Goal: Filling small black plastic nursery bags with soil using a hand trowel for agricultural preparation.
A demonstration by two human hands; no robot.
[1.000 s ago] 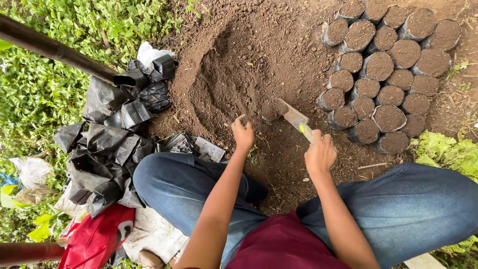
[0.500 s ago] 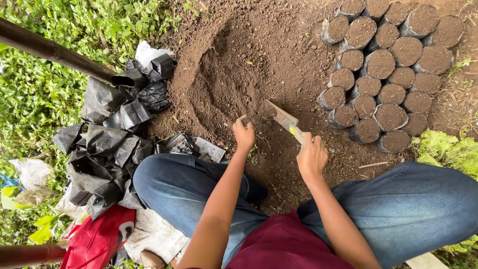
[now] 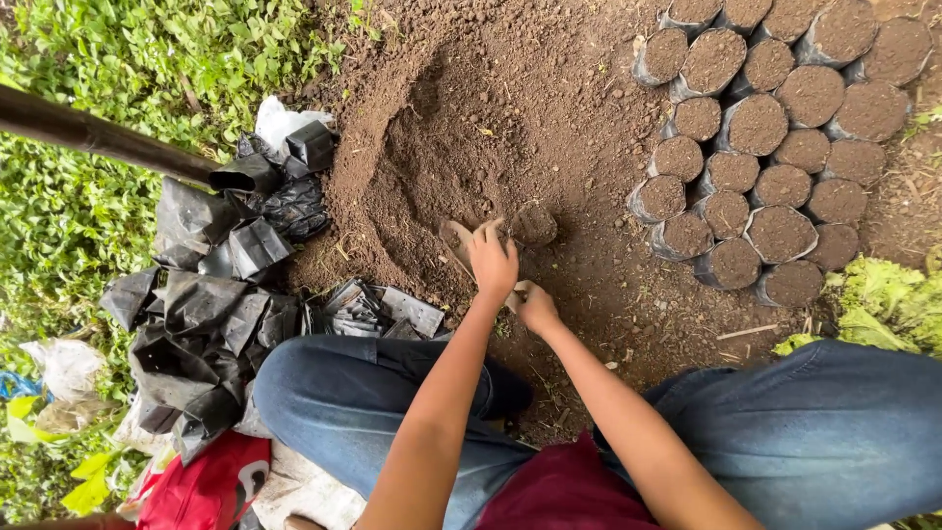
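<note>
Left hand (image 3: 493,263) laid half-open on trowel (image 3: 457,240) in soil pile (image 3: 461,147) — right hand (image 3: 535,307) closed, contents unclear; filled bags (image 3: 775,147) at 2 o'clock.

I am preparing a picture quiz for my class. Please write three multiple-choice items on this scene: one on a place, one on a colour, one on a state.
1. Where do the round soil-filled black bags stand?
A. upper right
B. lower left
C. on the lap

2. What colour are the crumpled empty plastic bags?
A. white
B. black
C. yellow

3. How are the left hand and right hand placed?
A. far apart
B. raised in the air
C. close together at the brown soil heap

Answers: 1 A, they cluster in the upper right corner; 2 B, the pile by the knee is black; 3 C, both hands meet at the heap's foot.
</note>
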